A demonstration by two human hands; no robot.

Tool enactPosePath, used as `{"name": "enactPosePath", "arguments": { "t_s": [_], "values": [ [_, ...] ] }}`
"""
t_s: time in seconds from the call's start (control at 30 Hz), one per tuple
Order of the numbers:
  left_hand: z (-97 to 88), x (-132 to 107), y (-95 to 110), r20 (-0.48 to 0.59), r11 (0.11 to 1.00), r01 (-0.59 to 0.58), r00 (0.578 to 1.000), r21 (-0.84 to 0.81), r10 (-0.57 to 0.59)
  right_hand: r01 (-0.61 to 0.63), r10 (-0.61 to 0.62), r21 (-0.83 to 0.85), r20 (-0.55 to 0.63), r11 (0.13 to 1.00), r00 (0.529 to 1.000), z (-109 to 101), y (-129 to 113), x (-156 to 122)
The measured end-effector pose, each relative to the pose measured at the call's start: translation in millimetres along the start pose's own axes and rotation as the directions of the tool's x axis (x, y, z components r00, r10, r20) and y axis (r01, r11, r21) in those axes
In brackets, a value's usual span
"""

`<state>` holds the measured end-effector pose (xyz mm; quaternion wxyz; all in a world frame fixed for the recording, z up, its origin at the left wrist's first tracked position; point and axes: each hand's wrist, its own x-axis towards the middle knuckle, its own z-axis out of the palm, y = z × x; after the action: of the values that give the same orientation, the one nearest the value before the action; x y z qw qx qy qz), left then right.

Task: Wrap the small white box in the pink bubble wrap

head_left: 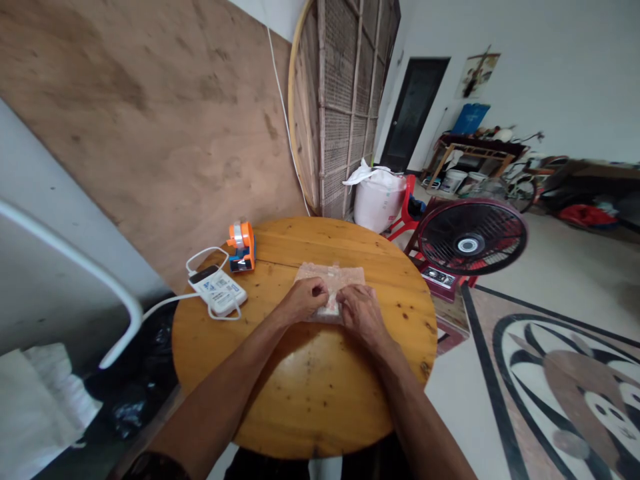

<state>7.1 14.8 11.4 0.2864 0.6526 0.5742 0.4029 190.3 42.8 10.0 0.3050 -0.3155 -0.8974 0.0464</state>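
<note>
A pinkish clear plastic bag [331, 276] with something pale inside lies flat near the middle of the round wooden table [310, 393]. My left hand [302, 299] has its fingers curled, pinching the bag's near edge. Beside it my right hand [361, 311] is also closed on that near edge, the two hands almost touching. The bag's near part is hidden under my fingers.
An orange and blue tape dispenser [241, 246] and a white power bank with a cable [218, 290] sit at the table's left. A black floor fan [471, 244] stands right of the table. A white sack [379, 196], a plywood board and woven screen lean behind.
</note>
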Motion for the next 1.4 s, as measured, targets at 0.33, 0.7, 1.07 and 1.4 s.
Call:
{"name": "enactPosePath", "arguments": {
  "t_s": [0.33,0.7,1.07,1.4],
  "values": [
    [1.5,2.4,-6.1,0.002,0.999,-0.032,0.999,0.033,0.032,0.100,-0.122,-0.165,-0.130,0.981,0.984,-3.3,-21.2,1.7],
    [0.9,2.3,-5.6,0.006,0.999,-0.018,1.000,0.043,0.018,-0.052,0.048,-0.118,-0.044,0.992,0.998,2.3,-17.7,1.0],
    [0.5,1.4,-3.3,-0.007,0.996,-0.025,1.000,0.082,0.025,0.014,-0.033,-0.151,-0.125,0.988,0.992,0.9,-14.9,0.9],
    [2.4,2.8,-10.4,0.015,0.999,-0.043,0.999,0.022,0.042,0.061,-0.072,-0.128,-0.087,0.990,0.994,6.9,-24.1,2.7]
  ]
}}
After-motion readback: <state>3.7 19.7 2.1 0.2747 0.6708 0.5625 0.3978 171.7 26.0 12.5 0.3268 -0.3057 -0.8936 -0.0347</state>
